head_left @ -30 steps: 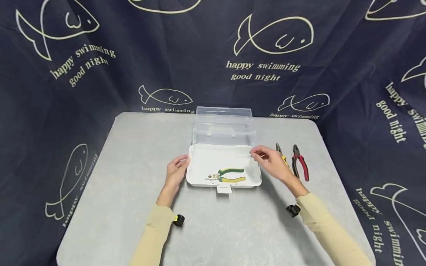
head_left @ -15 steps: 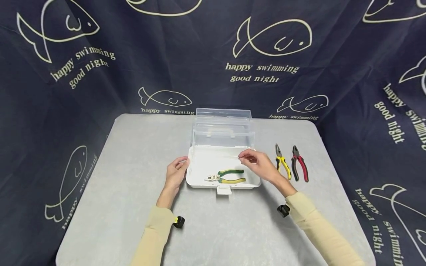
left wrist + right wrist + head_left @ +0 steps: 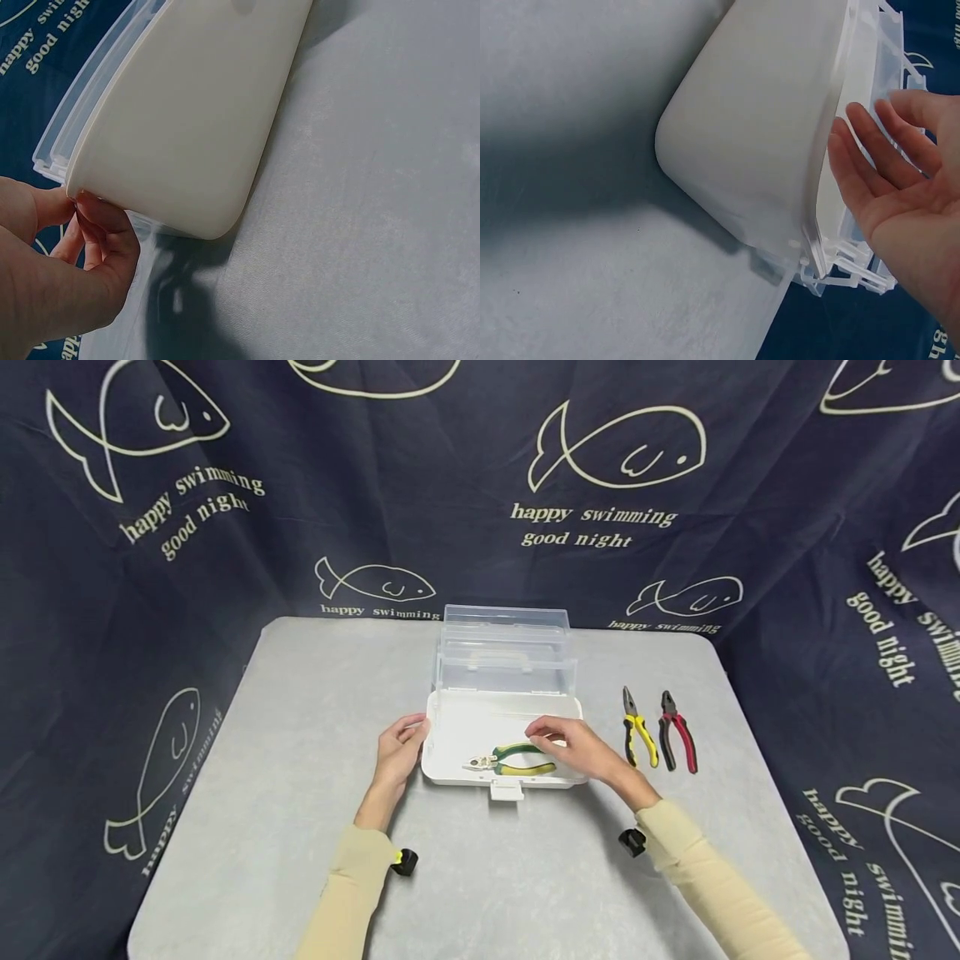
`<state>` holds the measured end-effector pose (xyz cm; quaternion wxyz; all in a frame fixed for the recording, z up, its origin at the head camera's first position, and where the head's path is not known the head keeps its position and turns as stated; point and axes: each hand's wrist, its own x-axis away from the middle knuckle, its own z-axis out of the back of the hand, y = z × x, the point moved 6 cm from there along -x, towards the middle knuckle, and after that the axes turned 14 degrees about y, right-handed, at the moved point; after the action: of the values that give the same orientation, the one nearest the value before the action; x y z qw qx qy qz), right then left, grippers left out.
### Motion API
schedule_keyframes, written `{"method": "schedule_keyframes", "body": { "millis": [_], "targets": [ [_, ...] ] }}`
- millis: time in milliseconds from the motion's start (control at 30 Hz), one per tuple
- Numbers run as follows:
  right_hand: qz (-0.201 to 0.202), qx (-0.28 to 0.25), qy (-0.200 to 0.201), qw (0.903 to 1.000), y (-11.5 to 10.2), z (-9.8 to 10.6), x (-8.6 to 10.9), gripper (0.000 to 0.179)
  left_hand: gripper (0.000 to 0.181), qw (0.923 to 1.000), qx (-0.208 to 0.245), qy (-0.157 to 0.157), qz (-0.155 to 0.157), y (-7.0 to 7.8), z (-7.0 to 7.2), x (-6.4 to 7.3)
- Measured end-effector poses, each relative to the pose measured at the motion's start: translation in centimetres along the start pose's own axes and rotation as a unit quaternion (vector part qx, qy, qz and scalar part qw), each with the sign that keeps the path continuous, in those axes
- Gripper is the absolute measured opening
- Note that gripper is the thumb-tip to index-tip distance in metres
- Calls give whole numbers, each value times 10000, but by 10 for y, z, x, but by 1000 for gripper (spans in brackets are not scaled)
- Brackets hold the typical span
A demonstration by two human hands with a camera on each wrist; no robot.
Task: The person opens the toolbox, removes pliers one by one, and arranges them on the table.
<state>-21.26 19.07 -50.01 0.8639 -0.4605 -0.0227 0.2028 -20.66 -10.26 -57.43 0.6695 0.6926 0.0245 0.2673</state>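
A white plastic toolbox [image 3: 459,727] stands on the table with its hinged top raised. Inside lies a pair of combination pliers [image 3: 525,770] with green and yellow handles, its silver head toward the left. My left hand [image 3: 396,758] pinches the box's left rim; in the left wrist view, thumb and forefinger of that hand [image 3: 82,277] meet at the rim's corner. Over the right part of the box, my right hand [image 3: 577,747] has loosely bent fingers with nothing between them. Its fingertips overlap the end of the green handle in the head view.
Behind the box rise its clear lid and trays [image 3: 506,675]. A white latch [image 3: 506,790] sticks out at the front. To the right lie long-nose pliers [image 3: 629,700] with yellow and black handles and red-and-black-handled pliers [image 3: 668,703]. A dark fish-print cloth [image 3: 480,485] surrounds the table.
My right hand has moved left and toward the front, from the box's right rim to over the green and yellow pliers. My left hand has stayed at the left rim.
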Motion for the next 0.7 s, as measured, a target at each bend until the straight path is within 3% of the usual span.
{"method": "schedule_keyframes", "body": {
  "millis": [233, 433, 700],
  "targets": [
    [178, 282, -297, 9990, 4, -11, 2, 25, 31, 10000, 23, 11, 17, 1, 0, 1],
    [37, 539, -434, 9976, 12, -20, 3, 26, 32, 10000, 24, 33, 19, 0, 1, 1],
    [-66, 651, -345, 9973, 19, -26, 7, 27, 33, 9999, 127, -31, 32, 1, 0, 1]
  ]
}}
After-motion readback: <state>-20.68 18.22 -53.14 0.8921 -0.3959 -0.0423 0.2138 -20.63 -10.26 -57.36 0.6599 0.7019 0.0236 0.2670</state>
